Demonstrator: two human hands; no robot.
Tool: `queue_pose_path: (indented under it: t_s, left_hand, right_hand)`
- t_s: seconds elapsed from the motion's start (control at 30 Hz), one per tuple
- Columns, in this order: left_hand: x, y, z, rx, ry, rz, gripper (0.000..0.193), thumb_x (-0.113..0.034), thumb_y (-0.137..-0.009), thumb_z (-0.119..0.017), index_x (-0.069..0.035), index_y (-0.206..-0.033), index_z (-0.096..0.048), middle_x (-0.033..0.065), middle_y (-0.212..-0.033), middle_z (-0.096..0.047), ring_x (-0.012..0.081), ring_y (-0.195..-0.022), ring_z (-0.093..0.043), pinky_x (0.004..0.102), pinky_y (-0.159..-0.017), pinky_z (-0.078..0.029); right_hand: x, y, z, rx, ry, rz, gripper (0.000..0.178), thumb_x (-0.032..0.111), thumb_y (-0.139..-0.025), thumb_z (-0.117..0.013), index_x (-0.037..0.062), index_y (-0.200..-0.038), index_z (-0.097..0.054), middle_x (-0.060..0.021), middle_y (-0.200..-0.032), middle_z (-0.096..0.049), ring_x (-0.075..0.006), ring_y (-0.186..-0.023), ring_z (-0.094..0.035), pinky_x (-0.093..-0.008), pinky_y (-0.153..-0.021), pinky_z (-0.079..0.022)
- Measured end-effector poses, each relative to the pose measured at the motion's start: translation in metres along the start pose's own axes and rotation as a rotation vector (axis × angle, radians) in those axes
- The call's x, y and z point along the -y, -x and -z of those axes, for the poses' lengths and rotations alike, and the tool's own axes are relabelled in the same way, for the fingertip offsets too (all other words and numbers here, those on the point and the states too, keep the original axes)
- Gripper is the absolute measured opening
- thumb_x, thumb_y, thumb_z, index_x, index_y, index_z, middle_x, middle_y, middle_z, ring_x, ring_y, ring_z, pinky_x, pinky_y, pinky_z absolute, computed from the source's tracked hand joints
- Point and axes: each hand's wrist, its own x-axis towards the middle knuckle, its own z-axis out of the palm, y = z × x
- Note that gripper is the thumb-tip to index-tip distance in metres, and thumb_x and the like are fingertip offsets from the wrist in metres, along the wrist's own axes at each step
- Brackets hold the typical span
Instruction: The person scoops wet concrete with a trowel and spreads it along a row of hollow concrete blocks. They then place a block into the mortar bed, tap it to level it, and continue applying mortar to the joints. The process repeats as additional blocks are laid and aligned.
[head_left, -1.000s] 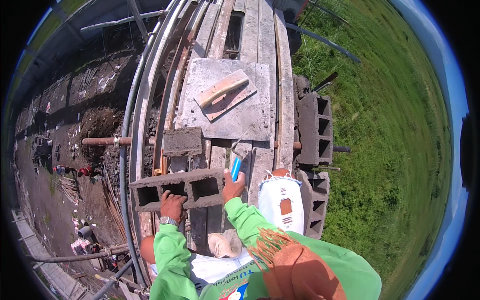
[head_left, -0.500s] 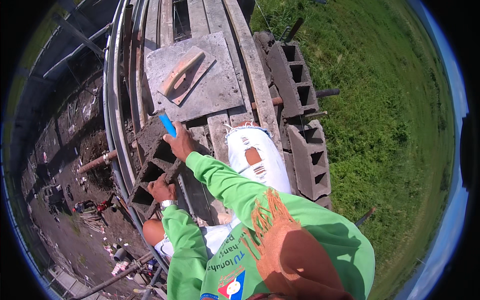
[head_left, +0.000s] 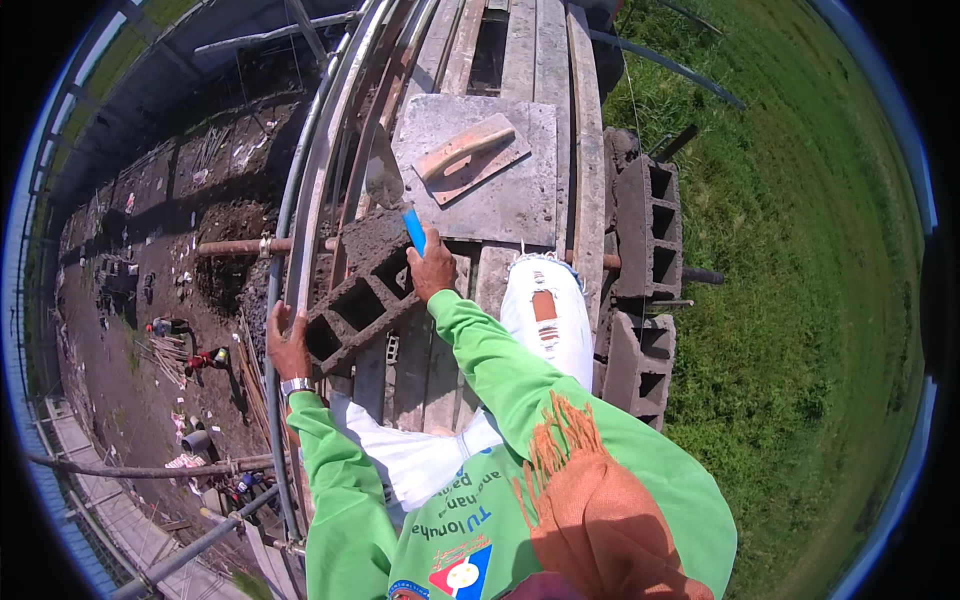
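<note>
My right hand (head_left: 433,268) is closed round the blue handle of a trowel (head_left: 414,230), whose mortar-smeared blade (head_left: 383,170) points away from me. That hand is beside the far right end of a grey hollow concrete block (head_left: 372,325), its open cells facing up. At the block's left end is my left hand (head_left: 288,345), fingers stretched and apart, its palm side against the block. Mortar (head_left: 378,240) covers the area along the block's far side. Ahead lies a flat grey board (head_left: 530,205) with a wooden float (head_left: 472,158) on top.
Long planks (head_left: 585,130) and metal pipes (head_left: 335,100) run away from me. More hollow blocks (head_left: 632,230) form a wall on the right, with grass (head_left: 780,300) beyond. Left, past the scaffold pipe, the ground (head_left: 120,370) lies far below, with people on it.
My left hand has let go of the block's inner web and moved to its left end, fingers straightened. My right hand still holds the trowel. The whole view has shifted.
</note>
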Motion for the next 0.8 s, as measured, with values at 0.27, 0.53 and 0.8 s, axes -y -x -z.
queue_pose_path:
  t_s: [0.27, 0.53, 0.8]
  left_hand:
    - [0.072, 0.028, -0.046, -0.34, -0.635, 0.477, 0.076, -0.046, -0.094, -0.069, -0.001, -0.149, -0.041, 0.0274, -0.135, -0.062, 0.0443, -0.124, -0.061, 0.0538, -0.104, -0.047]
    - [0.059, 0.019, -0.037, -0.394, -0.569, 0.529, 0.033, -0.031, -0.099, -0.064, -0.006, -0.12, -0.059, 0.0205, -0.123, -0.066, 0.0432, -0.114, -0.066, 0.0566, -0.092, -0.052]
    - [0.069, 0.013, -0.051, -0.445, -0.623, 0.577, 0.031, -0.025, -0.097, -0.063, -0.008, -0.123, -0.057, 0.0157, -0.126, -0.065, 0.0353, -0.119, -0.063, 0.0547, -0.106, -0.043]
  right_hand:
    - [0.033, 0.0, 0.031, 0.019, -0.063, 0.031, 0.034, 0.021, -0.088, -0.077, -0.0008, -0.107, -0.059, -0.0238, -0.086, -0.068, -0.0423, -0.081, -0.069, -0.0496, -0.076, -0.053]
    - [0.093, 0.051, 0.104, 0.52, -0.639, 0.031, 0.044, 0.02, -0.095, -0.078, -0.0019, -0.128, -0.06, -0.0063, -0.091, -0.067, -0.013, -0.072, -0.065, -0.0254, -0.066, -0.051]
    - [0.096, 0.1, 0.092, 0.367, -0.135, 0.358, 0.039, 0.03, -0.102, -0.069, 0.0039, -0.13, -0.061, -0.0191, -0.09, -0.07, -0.0301, -0.078, -0.069, -0.0418, -0.072, -0.053]
